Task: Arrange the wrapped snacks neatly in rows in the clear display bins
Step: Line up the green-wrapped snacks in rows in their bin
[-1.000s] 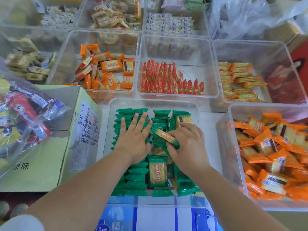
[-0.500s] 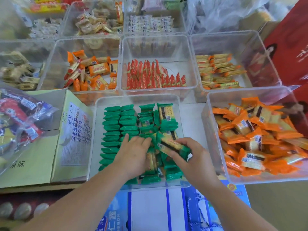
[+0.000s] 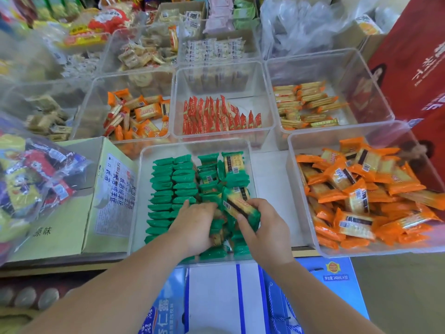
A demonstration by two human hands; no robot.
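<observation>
Green snacks (image 3: 173, 186) sit in the near centre bin (image 3: 141, 201), and both hands are down among them. Along the bin's left side I see two tidy rows (image 3: 163, 203), each packet standing on edge with its long axis running left to right. The right side is a loose pile (image 3: 212, 175), with packets lying at mixed angles.

My right hand (image 3: 267, 227) has one packet (image 3: 237, 203) pinched, fingers (image 3: 256, 204) curled over its far edge and the thumb under the near one. It is lifted just above the pile, near the bin's middle. Its long axis runs on a diagonal, from far-left to near-right, so it lies skewed against the rows.

My left hand (image 3: 195, 227) is just beside it on the left, touching the near end of the inner row. Its fingers (image 3: 204, 208) curl down into the packets, and I cannot tell whether they grip anything or merely press.

As I judge it, the coming move turns on that skew. The packet needs turning until it lies parallel with the rows, then setting on edge to their right. The right hand, already holding it, is the nearer one for that.
</observation>
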